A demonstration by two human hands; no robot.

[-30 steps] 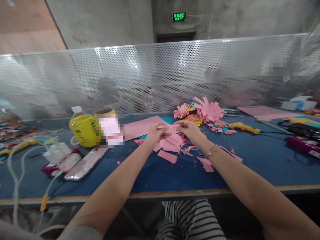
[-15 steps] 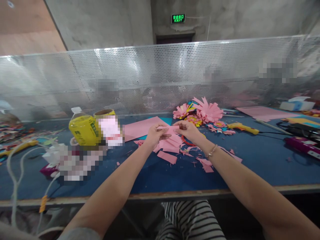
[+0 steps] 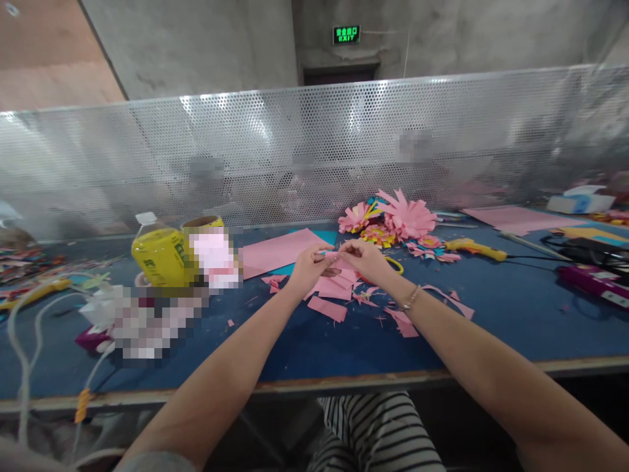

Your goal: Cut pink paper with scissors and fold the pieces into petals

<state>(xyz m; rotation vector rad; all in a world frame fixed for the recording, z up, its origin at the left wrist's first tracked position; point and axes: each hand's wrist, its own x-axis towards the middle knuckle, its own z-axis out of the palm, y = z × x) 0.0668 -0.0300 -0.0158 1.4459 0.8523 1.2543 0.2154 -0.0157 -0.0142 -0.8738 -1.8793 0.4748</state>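
Left hand (image 3: 309, 267) and right hand (image 3: 367, 259): fingers (image 3: 350, 248) of both pinched on one small pink paper piece (image 3: 331, 254), mostly hidden between them. Pink slips (image 3: 327, 309): on the surface (image 3: 295, 351), below the fingers. Paper flowers (image 3: 405, 219): beyond, rightward.

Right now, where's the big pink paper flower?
In the head view, the big pink paper flower sits right of centre, beyond the right hand, with a yellow corded tool to its right.

Bottle (image 3: 162, 255) on table (image 3: 304, 354) left of paper pieces (image 3: 327, 309), flowers (image 3: 407, 216) behind them, apparently a glue gun (image 3: 476, 248) right of flowers
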